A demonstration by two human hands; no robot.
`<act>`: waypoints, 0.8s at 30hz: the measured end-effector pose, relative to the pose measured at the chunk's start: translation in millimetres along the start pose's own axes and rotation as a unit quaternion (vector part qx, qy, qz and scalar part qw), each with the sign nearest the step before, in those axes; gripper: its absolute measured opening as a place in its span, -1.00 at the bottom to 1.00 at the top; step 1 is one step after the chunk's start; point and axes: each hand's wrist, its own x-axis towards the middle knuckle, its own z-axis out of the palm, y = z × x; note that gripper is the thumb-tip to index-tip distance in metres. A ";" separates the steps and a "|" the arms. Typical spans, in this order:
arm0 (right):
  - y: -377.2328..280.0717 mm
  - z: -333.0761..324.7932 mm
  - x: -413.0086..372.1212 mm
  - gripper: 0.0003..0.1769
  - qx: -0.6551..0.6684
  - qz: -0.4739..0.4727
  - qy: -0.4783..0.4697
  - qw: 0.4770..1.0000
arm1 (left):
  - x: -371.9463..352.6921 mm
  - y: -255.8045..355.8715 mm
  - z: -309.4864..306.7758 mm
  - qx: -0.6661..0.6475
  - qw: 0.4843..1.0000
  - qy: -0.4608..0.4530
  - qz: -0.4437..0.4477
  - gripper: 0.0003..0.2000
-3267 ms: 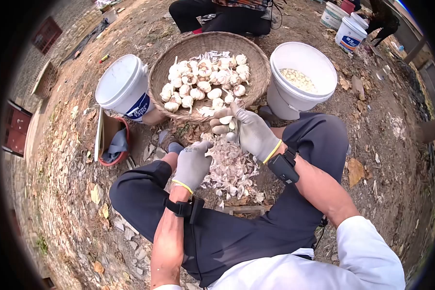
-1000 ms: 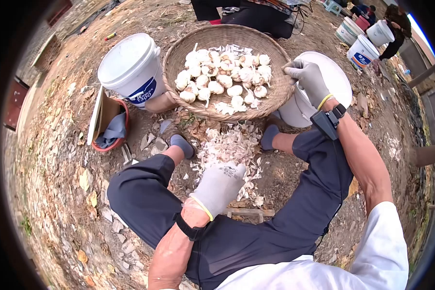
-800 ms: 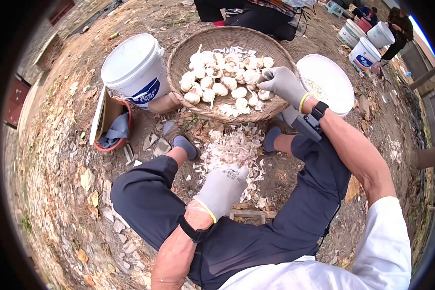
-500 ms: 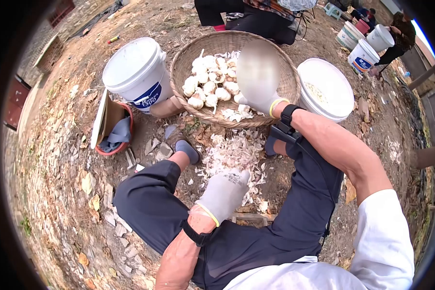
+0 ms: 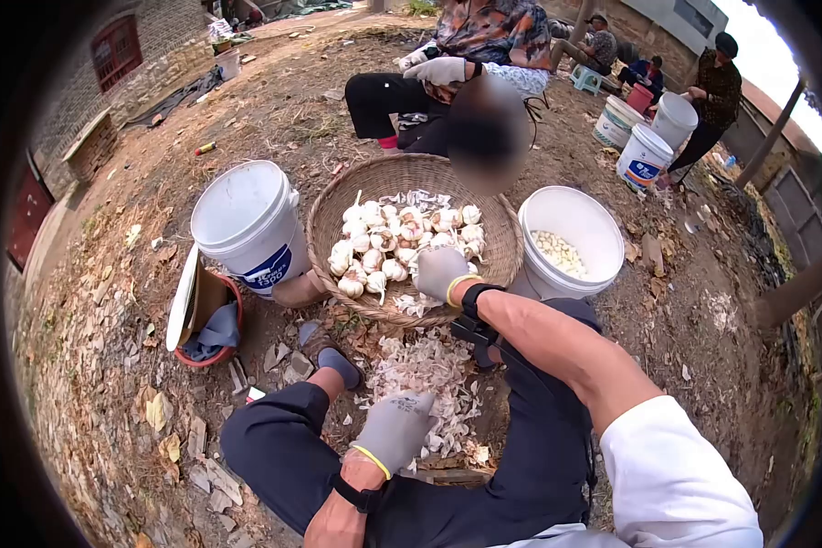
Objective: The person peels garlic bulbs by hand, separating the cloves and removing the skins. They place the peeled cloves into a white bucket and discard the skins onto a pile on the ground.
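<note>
A round wicker basket (image 5: 324, 265) stands before me with several whole garlic bulbs (image 5: 372, 239) and loose skins in it. My right hand (image 5: 441, 271), in a light grey glove, is closed over the basket's near right part, against the bulbs. Its fingertips are hidden, so what it grips does not show. Lower down, my left hand (image 5: 395, 431), gloved alike, is a closed fist above a heap of garlic skins (image 5: 429, 370) on the ground between my feet. Its fingers curl away from view, hiding anything inside.
White buckets flank the basket: one at left (image 5: 247, 215), and one at right holding peeled garlic cloves (image 5: 557, 254). A red tub (image 5: 215, 342) with cloth and a board sits at far left. Across the basket sits a co-worker with gloved hands (image 5: 438, 70); more people and buckets (image 5: 644, 155) are behind.
The view has tilted up, bringing the co-worker's gloved hands and more people into sight. My right hand has shifted slightly left within the basket. My left fist stays above the skins.
</note>
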 end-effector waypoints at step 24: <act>-28.6 -96.0 -143.7 -0.54 0.705 0.103 -0.250 0.656 | 36.6 19.6 -41.1 -0.236 0.910 0.335 -0.066 -0.42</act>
